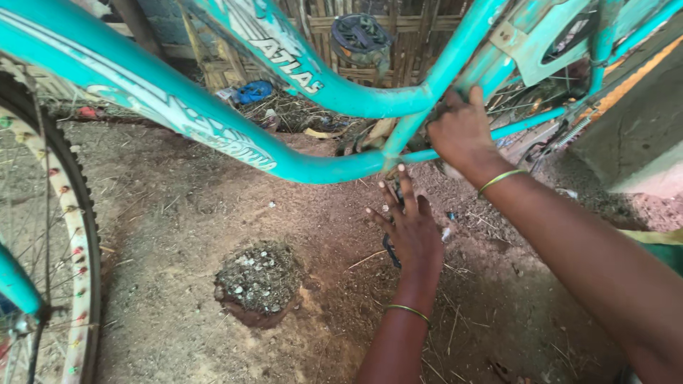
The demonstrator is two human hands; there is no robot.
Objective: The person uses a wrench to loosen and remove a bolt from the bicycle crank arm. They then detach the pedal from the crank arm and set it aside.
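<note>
- Right hand [461, 131] is gripping the teal bicycle frame [334, 167] at the joint where the seat tube meets the lower tubes, fingers curled around the metal, thumb side up.
- Left hand [409, 224] is reaching in below the frame, fingers spread and loose, not clenched; fingertips are pointing up toward the frame joint.
- Left hand is lying over a dark pedal or crank part [390, 250]; only bits of it are showing past the palm, so cannot tell whether the hand is grasping it or just touching.
- Both wrists are wearing a thin yellow-green bangle [502, 178].
- The frame is running from upper left down to the centre, then rising to the right; it is sitting just above the left hand.
- Front wheel [67, 235] with a pale rim and coloured spoke beads is standing at the far left edge.
- Another black pedal [361, 34] is showing at the top, behind the frame.
- Dirt floor [178, 213] is lying under everything, with scattered straw.
- A small mound of earth with pale pebbles [257, 283] is sitting on the floor, left of the left forearm, well apart from the hands.
- A woven bamboo fence [405, 35] is standing behind the bicycle.
</note>
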